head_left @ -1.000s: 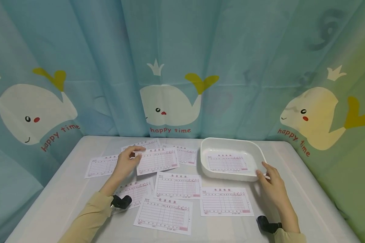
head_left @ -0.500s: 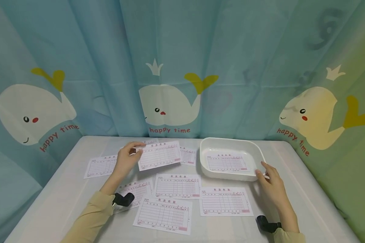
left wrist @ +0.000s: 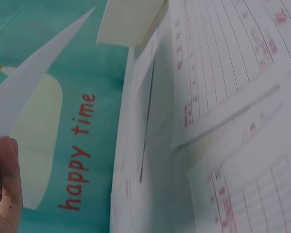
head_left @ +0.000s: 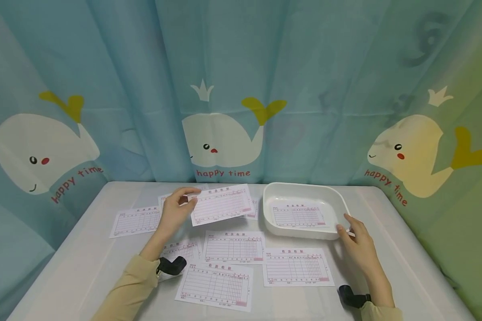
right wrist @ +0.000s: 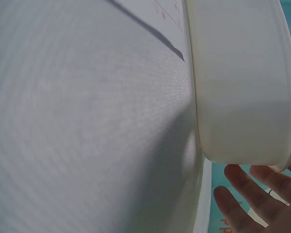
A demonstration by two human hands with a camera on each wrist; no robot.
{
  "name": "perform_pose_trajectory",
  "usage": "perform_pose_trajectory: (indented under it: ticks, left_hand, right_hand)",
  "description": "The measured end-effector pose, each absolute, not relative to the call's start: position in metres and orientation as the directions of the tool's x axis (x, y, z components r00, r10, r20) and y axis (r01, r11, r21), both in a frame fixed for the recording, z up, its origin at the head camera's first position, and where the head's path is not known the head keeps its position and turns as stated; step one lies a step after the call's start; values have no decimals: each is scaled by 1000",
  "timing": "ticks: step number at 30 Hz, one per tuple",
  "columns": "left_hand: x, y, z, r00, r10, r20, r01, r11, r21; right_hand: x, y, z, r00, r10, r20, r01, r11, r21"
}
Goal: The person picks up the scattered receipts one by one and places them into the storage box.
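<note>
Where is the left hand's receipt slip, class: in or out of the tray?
Out: the left hand pinches the receipt slip above the table, left of the white tray.

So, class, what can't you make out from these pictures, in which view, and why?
Head: papers at the back, partly covered by the lifted paper and left hand.
Head: fine print on the papers, too small.
Left wrist: part of the left hand, cut off by the left edge.
Right wrist: inside of the tray, hidden by its outer wall.
</note>
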State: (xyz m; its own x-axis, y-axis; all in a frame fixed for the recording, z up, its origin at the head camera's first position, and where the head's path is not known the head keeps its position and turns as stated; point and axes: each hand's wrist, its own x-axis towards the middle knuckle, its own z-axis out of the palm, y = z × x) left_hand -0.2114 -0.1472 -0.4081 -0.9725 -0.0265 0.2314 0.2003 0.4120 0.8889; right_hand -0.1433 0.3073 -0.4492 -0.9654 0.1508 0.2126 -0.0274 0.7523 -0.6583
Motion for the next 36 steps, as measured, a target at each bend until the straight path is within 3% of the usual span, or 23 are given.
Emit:
perform_pose_trajectory:
  ticks: [36]
  left_hand:
    - [-227, -51, -423, -960, 79, 267, 278, 222, 935]
  right_hand:
    - [-143, 307, -450, -964, 147, 223, -38, 752, -658]
